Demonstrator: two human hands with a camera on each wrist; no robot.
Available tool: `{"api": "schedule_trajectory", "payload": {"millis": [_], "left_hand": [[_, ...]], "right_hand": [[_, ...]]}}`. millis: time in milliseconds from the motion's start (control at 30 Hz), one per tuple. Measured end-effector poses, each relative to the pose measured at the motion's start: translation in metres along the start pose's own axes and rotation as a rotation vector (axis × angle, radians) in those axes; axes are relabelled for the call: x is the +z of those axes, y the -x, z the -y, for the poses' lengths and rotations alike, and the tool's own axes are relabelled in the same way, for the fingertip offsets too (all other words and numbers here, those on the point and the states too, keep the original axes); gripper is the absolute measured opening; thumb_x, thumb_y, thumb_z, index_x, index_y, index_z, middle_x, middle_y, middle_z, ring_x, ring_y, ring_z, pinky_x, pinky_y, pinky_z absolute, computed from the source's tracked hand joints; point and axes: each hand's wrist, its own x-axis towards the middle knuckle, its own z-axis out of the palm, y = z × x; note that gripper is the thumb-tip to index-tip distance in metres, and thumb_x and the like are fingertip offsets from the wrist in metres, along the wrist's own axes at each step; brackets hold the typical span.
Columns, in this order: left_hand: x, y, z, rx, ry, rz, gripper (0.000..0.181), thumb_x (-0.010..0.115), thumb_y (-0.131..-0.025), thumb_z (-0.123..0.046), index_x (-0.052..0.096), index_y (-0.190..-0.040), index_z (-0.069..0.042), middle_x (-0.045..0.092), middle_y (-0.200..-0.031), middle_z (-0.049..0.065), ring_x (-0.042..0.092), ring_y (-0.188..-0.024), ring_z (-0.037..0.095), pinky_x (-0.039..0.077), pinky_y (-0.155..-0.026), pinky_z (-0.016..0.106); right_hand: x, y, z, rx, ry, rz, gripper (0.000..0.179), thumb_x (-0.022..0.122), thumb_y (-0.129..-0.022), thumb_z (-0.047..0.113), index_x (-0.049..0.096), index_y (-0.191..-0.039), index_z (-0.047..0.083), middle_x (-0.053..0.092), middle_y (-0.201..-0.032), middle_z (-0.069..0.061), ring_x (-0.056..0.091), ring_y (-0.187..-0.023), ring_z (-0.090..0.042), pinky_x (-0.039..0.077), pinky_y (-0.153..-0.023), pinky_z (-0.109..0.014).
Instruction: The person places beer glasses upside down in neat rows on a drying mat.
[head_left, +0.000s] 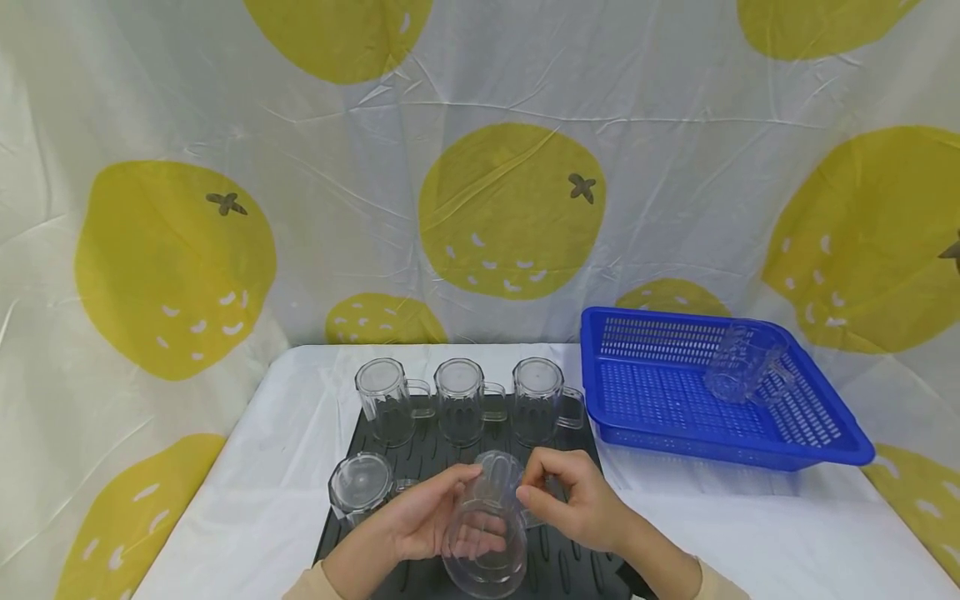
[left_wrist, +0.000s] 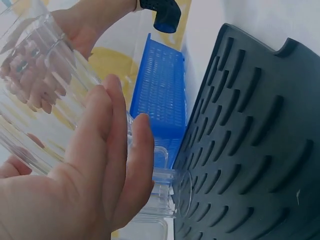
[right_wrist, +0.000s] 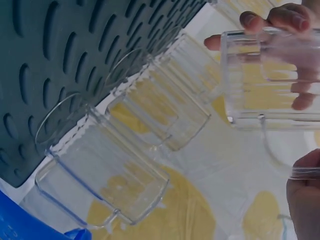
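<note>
A clear glass mug (head_left: 491, 575) is held between both hands over the black ridged mat (head_left: 566, 567), tilted with its wide end toward me. My left hand (head_left: 423, 525) grips its body, thumb on one side and fingers behind the glass. On the other side my right hand (head_left: 573, 500) pinches the handle; the right wrist view shows this mug (right_wrist: 245, 90) sideways with the handle below it. Three glass mugs (head_left: 459, 404) stand upside down along the mat's back edge, handles to the right. Another mug (head_left: 362, 487) stands upside down left of my left hand.
At the back right is a blue perforated plastic basket (head_left: 622, 433), with one glass mug (head_left: 738, 367) tilted inside its right end. White cloth (head_left: 247, 500) covers the table. A lemon-patterned curtain (head_left: 660, 208) hangs behind it.
</note>
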Motion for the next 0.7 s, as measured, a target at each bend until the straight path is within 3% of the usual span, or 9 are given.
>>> {"api": "schedule_trajectory", "payload": {"millis": [200, 467, 600, 700], "left_hand": [[0.0, 0.001, 0.002, 0.016, -0.007, -0.01, 0.033, 0.045, -0.1, -0.039, 0.06, -0.114, -0.013, 0.064, -0.111, 0.013, 0.069, -0.095, 0.026, 0.055, -0.079, 0.028], [-0.004, 0.003, 0.003, 0.077, -0.002, -0.013, 0.028, 0.041, -0.101, -0.034, 0.061, -0.115, -0.019, 0.063, -0.113, 0.012, 0.067, -0.098, 0.027, 0.055, -0.08, 0.029], [-0.005, 0.006, 0.005, 0.122, -0.005, -0.106, 0.03, 0.05, -0.097, -0.029, 0.055, -0.123, -0.015, 0.06, -0.116, 0.011, 0.068, -0.095, 0.026, 0.055, -0.082, 0.033], [-0.006, 0.008, 0.008, 0.17, -0.031, -0.187, 0.045, 0.057, -0.092, -0.023, 0.046, -0.133, -0.009, 0.057, -0.12, 0.013, 0.068, -0.094, 0.029, 0.056, -0.079, 0.034]], "right_hand": [[-0.006, -0.004, 0.004, 0.007, 0.092, -0.084, 0.023, 0.058, -0.084, -0.018, 0.061, -0.09, 0.004, 0.057, -0.074, -0.005, 0.051, -0.063, -0.016, 0.05, -0.059, -0.025], [-0.016, -0.003, 0.005, -0.059, 0.107, -0.218, 0.018, 0.055, -0.088, -0.016, 0.062, -0.094, -0.001, 0.06, -0.081, -0.006, 0.052, -0.069, -0.015, 0.048, -0.061, -0.028], [-0.02, -0.002, 0.005, -0.091, 0.098, -0.303, 0.013, 0.053, -0.091, -0.013, 0.062, -0.094, -0.003, 0.06, -0.084, -0.006, 0.052, -0.072, -0.015, 0.047, -0.064, -0.026], [-0.021, -0.002, 0.005, -0.094, 0.083, -0.345, 0.013, 0.052, -0.092, -0.013, 0.061, -0.094, -0.005, 0.061, -0.087, -0.005, 0.051, -0.072, -0.014, 0.046, -0.064, -0.024]]}}
